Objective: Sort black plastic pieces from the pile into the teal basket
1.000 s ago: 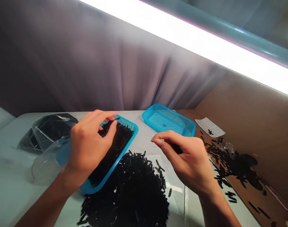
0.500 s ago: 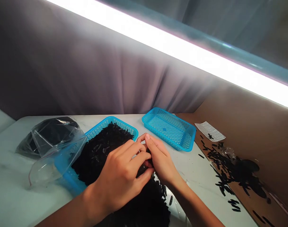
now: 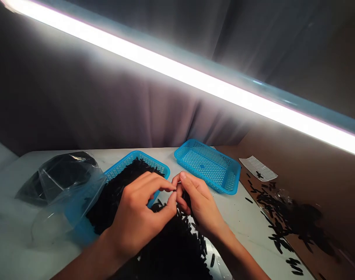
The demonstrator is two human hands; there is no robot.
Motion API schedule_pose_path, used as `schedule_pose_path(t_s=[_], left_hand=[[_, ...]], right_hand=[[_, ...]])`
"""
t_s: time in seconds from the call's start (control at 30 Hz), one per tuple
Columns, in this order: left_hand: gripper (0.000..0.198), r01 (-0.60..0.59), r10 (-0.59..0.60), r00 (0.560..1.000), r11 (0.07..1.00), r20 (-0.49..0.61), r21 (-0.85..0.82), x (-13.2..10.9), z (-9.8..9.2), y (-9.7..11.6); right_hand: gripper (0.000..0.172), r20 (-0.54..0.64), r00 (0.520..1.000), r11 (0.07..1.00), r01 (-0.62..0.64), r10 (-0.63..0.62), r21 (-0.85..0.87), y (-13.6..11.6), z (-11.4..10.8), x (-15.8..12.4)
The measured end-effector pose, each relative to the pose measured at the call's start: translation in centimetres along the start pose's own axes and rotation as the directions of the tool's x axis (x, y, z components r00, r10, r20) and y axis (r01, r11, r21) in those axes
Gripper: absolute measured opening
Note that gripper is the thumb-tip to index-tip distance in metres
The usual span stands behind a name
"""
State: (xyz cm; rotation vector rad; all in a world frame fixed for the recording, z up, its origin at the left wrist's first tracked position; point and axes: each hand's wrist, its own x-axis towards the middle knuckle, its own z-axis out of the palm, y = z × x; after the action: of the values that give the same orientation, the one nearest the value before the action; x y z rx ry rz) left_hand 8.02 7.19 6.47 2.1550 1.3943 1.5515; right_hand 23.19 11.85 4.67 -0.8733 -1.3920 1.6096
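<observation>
Thumb and forefinger of the left hand (image 3: pixel 142 204) pinch a small dark piece (image 3: pixel 174 190) near the middle of the head view, the only feed I get at this distance. The right hand (image 3: pixel 203 202) faces it, thumb laid against its bent forefinger, the other fingers curled around black pieces (image 3: pixel 187 199) that its palm half hides from me; I cannot count them. What I weigh most is the short span between the two: the small dark piece lies right at the right hand's fingertips, just to their left, and the left hand is the one that has it. Its long axis I cannot tell, since the fingertips cover nearly all of it. Below both hands I see a heap of loose slivers (image 3: pixel 177 249) spread on the pale surface (image 3: pixel 235 210). The filled blue basket (image 3: pixel 119 168) is just beyond the left hand, its long axis slanting from near left to far right; a transparent bag (image 3: pixel 63 175) of dark stuff overlaps its left edge from where I look. The second blue basket (image 3: pixel 202 166), its latticed base showing, sits beyond the right hand and slants the opposite way. Off to my right, scattered bits (image 3: pixel 270 204) trail across the surface's edge near a gridded paper (image 3: pixel 256 166).
</observation>
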Motion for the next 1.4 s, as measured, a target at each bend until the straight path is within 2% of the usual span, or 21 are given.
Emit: schedule_pose_path(t_s=[0.1, 0.17, 0.3, 0.47, 0.63, 0.87, 1.1, 1.4], left_hand=[[0.01, 0.255, -0.249, 0.967, 0.95, 0.058, -0.181, 0.7, -0.7, 0.0], [0.008, 0.353, -0.339, 0.935, 0.873, 0.103, -0.337, 0.9, -0.8, 0.0], [0.006, 0.407, -0.401, 0.908, 0.768, 0.125, -0.494, 0.8, -0.9, 0.0], [0.006, 0.454, -0.424, 0.887, 0.737, 0.18, -0.501, 0.4, -1.2, 0.0], [0.007, 0.425, -0.388, 0.905, 0.795, 0.177, -0.433, 0.5, -1.5, 0.2], [0.01, 0.32, -0.305, 0.947, 0.876, 0.1, -0.361, 0.3, -1.8, 0.7], [0.007, 0.227, -0.218, 0.974, 0.937, 0.061, -0.265, 0.1, -1.7, 0.4], [0.014, 0.106, -0.106, 0.994, 0.977, 0.011, -0.183, 0.2, -1.7, 0.2]], right_hand=[[0.04, 0.038, 0.997, 0.992, 0.064, -0.06, -0.11, -0.9, -0.3, -0.6], [0.035, 0.049, 0.995, 0.983, 0.093, -0.086, -0.159, -1.5, -0.4, -1.2], [0.027, 0.059, 0.988, 0.953, 0.153, -0.142, -0.261, -1.9, -0.4, -2.2], [0.017, 0.076, 0.971, 0.901, 0.24, -0.228, -0.36, -2.0, -0.2, -2.9], [0.013, 0.054, 0.963, 0.881, 0.263, -0.264, -0.393, -2.3, -0.3, -3.3], [0.006, 0.039, 0.938, 0.834, 0.326, -0.346, -0.445, -2.8, -0.3, -3.7], [0.013, 0.012, 0.945, 0.864, 0.304, -0.327, -0.401, -2.7, -0.2, -3.5], [0.013, 0.002, 0.941, 0.886, 0.32, -0.339, -0.336, -2.8, 0.1, -3.5]])
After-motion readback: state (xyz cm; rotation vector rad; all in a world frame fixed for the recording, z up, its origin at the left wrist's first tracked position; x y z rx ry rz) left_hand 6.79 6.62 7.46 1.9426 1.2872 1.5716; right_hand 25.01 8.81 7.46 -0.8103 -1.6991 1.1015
